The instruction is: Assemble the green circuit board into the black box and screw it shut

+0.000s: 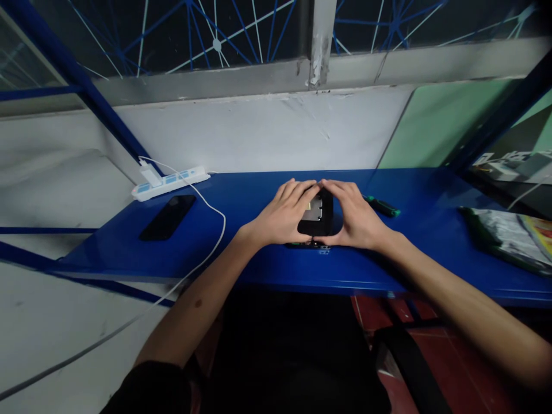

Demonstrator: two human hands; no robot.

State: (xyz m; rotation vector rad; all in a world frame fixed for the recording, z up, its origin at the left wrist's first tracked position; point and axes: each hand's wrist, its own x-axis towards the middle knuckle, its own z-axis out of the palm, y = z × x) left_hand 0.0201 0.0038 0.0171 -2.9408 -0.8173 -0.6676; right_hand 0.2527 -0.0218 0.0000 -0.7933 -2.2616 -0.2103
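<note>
Head view, left hand (280,213) and right hand (364,221), fingers (338,187) clamped on black device (326,215), blue table (431,230)

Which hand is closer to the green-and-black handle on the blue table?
Right. The right hand is close beside the green-and-black handle, left of it in the picture; the left hand is farther off, across the black object from it.

Blue table (425,236) — white power strip (183,178) at ten o'clock, black phone (168,218) at nine, green-and-black screwdriver (385,207) between two and three, shiny packet (506,233) at three.
</note>
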